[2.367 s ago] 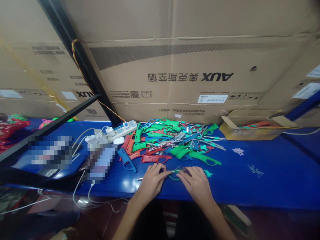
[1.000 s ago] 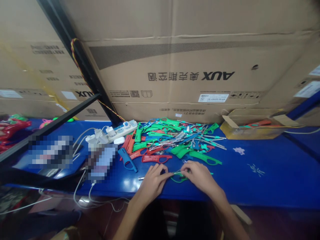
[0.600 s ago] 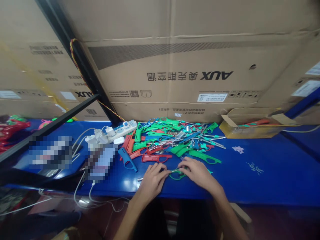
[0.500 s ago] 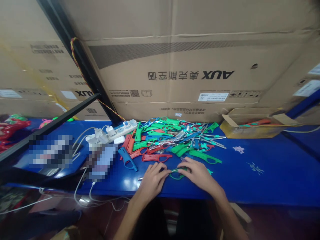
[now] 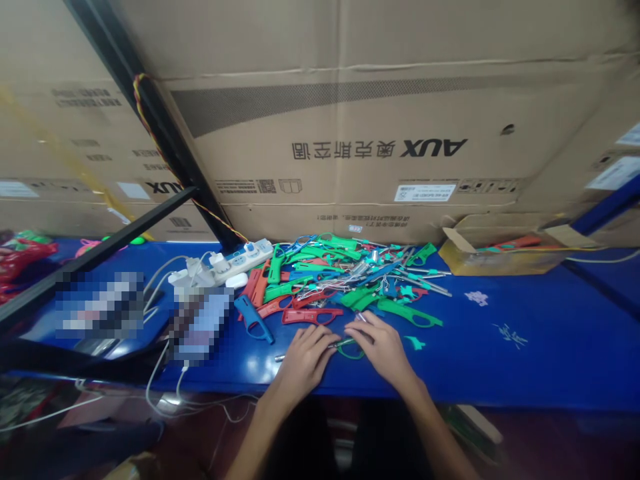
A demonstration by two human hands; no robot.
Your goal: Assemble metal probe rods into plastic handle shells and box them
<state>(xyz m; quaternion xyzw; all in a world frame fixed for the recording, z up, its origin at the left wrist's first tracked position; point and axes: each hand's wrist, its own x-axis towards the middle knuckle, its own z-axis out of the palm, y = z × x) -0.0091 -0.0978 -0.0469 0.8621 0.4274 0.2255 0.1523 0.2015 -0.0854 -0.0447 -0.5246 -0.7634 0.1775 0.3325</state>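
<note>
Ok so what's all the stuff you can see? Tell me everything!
Table: one, blue, centre
Cardboard: several panels, brown, behind table
Frame: one, black, left side
Red plastic: one heap, far left
Screens: two, pixelated, left
Power strip: one, white, left of pile
Pile: too many pieces to count, red, green, blue, silvery, mid-table
Open box: one, yellow-brown, right of pile
Pink patch: one, below box
Teal piece: one, right of hands
Green piece: one, between hands
Left hand: one, bare, pinching a slim part
Right hand: one, bare, beside green piece
</note>
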